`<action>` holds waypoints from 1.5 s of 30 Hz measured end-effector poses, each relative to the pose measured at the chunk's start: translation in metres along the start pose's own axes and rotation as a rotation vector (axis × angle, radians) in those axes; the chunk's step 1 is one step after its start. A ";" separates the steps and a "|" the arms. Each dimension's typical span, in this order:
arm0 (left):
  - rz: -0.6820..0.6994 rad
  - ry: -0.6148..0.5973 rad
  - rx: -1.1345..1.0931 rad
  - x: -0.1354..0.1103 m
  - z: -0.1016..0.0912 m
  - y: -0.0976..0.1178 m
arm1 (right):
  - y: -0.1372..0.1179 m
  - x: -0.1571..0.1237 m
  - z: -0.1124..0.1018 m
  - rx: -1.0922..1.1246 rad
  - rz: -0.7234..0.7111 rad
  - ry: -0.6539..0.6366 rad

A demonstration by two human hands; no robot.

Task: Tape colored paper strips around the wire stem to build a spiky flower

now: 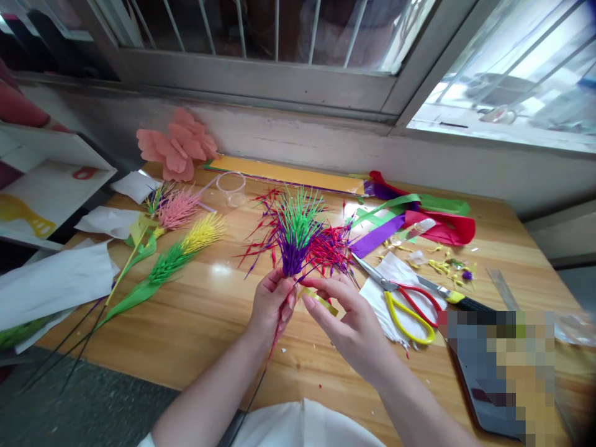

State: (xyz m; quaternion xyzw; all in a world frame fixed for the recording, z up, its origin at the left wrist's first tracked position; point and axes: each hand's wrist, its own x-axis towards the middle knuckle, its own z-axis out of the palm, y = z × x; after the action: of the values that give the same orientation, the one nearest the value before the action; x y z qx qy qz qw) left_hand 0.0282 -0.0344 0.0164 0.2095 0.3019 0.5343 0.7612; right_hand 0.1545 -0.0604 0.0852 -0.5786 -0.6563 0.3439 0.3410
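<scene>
I watch from far away through the head camera, and I see two bare hands at work over a wooden desk [218,347]. The left grip [274,304] is closed around the bottom of a fluffy spike [298,233], where it meets the stem. The spike is up in the middle, above the near part of the desk, bright green on top and purple below. Its thin stem [274,347] comes out under the left grip, red at first and dark lower down. The right grip [326,295] is just beside the left one, and its thumb and finger are pinched on a shiny yellow strip [321,299]. Behind the spike I see a messy pile of red and purple bits [333,248] on the desk. To the right, scissors [388,285] with one red handle and one yellow handle lie partly on a white cloth or tissue [375,298]. Next to them is a cutter [475,305] with a black and yellow handle. Farther back I see a red ribbon [459,228] and a purple ribbon [379,237], with little yellow bits [440,267] nearby. On the left lie a green and yellow spike [167,267] and a pink spike [179,208]. A big pink flower [177,149] is at the back, near the wall.
</scene>
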 end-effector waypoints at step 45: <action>0.078 0.025 0.105 -0.002 0.007 0.003 | 0.011 0.016 0.002 0.485 0.302 -0.053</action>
State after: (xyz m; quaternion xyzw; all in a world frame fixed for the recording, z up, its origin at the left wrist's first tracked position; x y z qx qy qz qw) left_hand 0.0302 -0.0351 0.0237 0.2540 0.3306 0.5495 0.7240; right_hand 0.1570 -0.0431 0.0760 -0.5622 -0.4698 0.5528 0.3971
